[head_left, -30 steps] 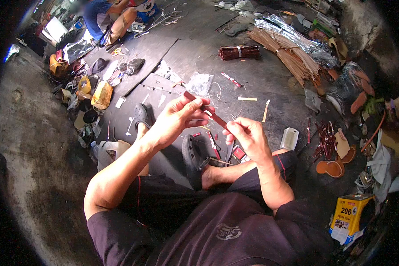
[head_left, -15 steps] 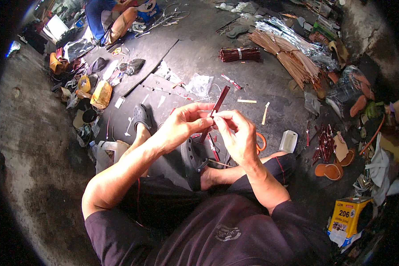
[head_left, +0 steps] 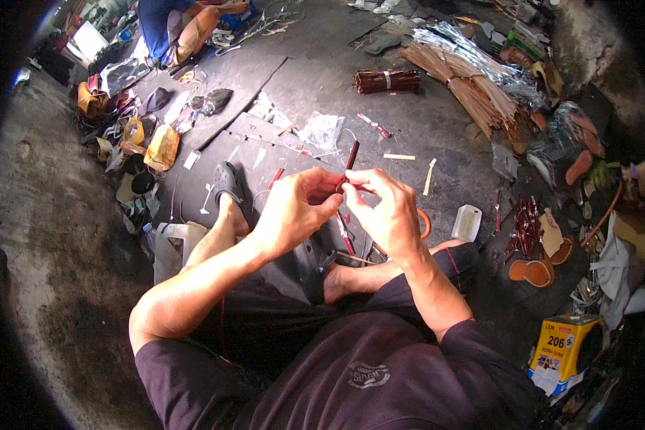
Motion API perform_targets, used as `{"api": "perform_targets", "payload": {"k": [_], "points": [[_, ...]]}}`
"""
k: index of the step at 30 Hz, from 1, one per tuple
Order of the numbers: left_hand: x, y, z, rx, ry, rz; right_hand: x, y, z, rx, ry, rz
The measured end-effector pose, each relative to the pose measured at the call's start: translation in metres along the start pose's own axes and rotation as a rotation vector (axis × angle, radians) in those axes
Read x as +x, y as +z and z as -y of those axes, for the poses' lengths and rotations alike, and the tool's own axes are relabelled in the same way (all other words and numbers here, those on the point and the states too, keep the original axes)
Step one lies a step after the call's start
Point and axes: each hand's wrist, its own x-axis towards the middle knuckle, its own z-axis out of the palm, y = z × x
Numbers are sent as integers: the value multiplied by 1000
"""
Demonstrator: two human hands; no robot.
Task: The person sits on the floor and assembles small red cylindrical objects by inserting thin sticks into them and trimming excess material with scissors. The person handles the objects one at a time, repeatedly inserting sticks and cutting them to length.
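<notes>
My left hand (head_left: 298, 206) and my right hand (head_left: 385, 209) meet in front of me, above my legs. Between their fingertips is a narrow, dark red strip (head_left: 352, 154), flat and strap-like. Its upper end sticks up past the fingers; the lower part seems bent or looped at the fingertips and is mostly hidden. Both thumbs and forefingers are closed on it. Beneath the hands, similar red strips (head_left: 344, 233) lie on the floor beside my dark clog (head_left: 310, 265).
A tied dark red bundle (head_left: 387, 82) lies ahead, with a larger brown bundle (head_left: 462, 86) to its right. Orange-handled scissors (head_left: 424, 223) and a white tray (head_left: 467, 223) are right of my hands. A yellow tin (head_left: 567, 347) stands lower right. Another person (head_left: 168, 32) sits far left.
The strip's lower end, which stuck out below my fingers, no longer shows there, and its upper part looks shorter. My right hand has turned slightly; the left fingers have shifted on the strip.
</notes>
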Motion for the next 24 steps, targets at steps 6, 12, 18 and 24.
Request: {"api": "perform_targets", "payload": {"k": [6,12,18,24], "points": [[-4,5,-6,142,102,-68,1,9,6,-77,5,-27],[-6,4,-2,179,119,-82,3,13,4,103,124,-11],[2,-9,-3,69,4,-9,-1,6,-5,40,-12,-52],[-1,-2,4,75,47,-1,-3,6,-4,-112,-115,-1]]}}
